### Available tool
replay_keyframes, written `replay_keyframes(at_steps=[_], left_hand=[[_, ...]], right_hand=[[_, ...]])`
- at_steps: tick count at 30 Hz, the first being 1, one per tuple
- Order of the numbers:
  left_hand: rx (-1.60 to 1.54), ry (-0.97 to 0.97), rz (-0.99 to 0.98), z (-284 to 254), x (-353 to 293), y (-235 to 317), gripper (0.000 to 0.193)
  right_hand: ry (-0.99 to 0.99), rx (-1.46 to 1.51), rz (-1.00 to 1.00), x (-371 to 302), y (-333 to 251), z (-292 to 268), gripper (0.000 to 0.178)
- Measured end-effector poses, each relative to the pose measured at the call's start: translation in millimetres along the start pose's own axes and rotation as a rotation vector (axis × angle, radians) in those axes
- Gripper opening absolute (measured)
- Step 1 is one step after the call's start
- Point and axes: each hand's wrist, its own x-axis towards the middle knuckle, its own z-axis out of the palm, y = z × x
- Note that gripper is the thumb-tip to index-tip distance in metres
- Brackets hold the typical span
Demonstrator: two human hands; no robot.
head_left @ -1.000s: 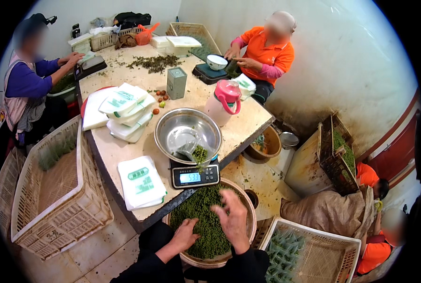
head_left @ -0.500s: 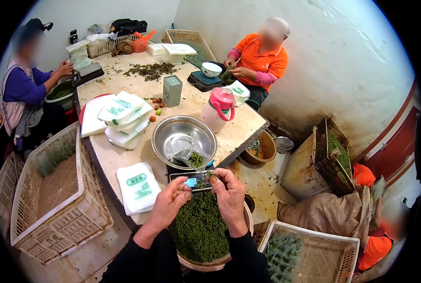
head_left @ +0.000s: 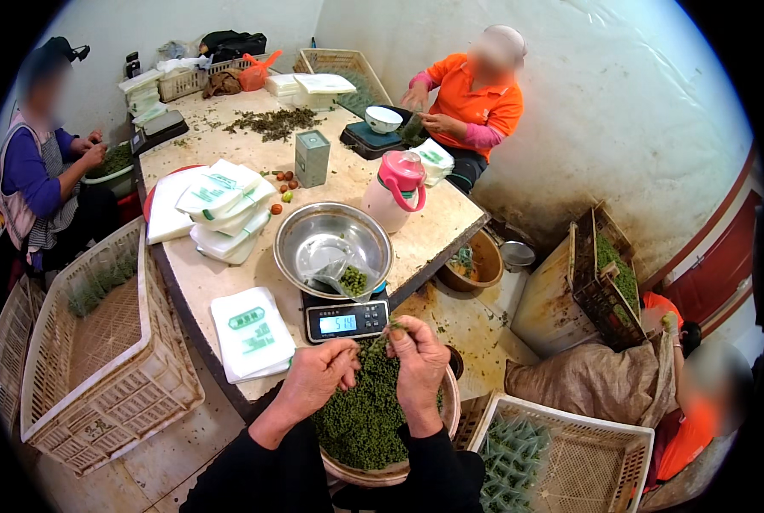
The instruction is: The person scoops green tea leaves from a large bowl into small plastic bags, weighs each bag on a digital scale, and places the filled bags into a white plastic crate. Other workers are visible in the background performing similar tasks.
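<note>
A small green sprig (head_left: 394, 326) was pinched between the thumb and fingers of a worker's right hand (head_left: 418, 368), over a tub (head_left: 451, 409) of green berries (head_left: 365, 419); the left hand (head_left: 318, 376) hung beside it, fingers curled together, its contents impossible to tell. The tub sat by the edge of the tabletop (head_left: 195, 272), apparently for easy reach. Beyond, a steel bowl (head_left: 300, 232) cradled a partly filled clear bag (head_left: 352, 280) on a scale (head_left: 348, 321), its display facing the worker, likely for reading at a glance.
</note>
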Motion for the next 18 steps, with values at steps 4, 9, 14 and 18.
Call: replay_keyframes(at_steps=[4,9,14,18], left_hand=[[0.146,0.047,-0.016,-2,-14,-17,0.011],[0.317,-0.028,0.108,15,-39,-55,0.012],[0.237,-0.124,-0.112,16,-52,-64,0.018],[0.203,-0.063,-0.159,5,-58,-74,0.018]], right_hand=[[0.069,0.003,-0.054,8,-10,0,0.011],[0.072,-0.466,-0.680,54,-5,25,0.018],[-0.316,-1.358,-0.716,87,22,37,0.024],[-0.362,-1.011,-0.618,56,-21,18,0.035]])
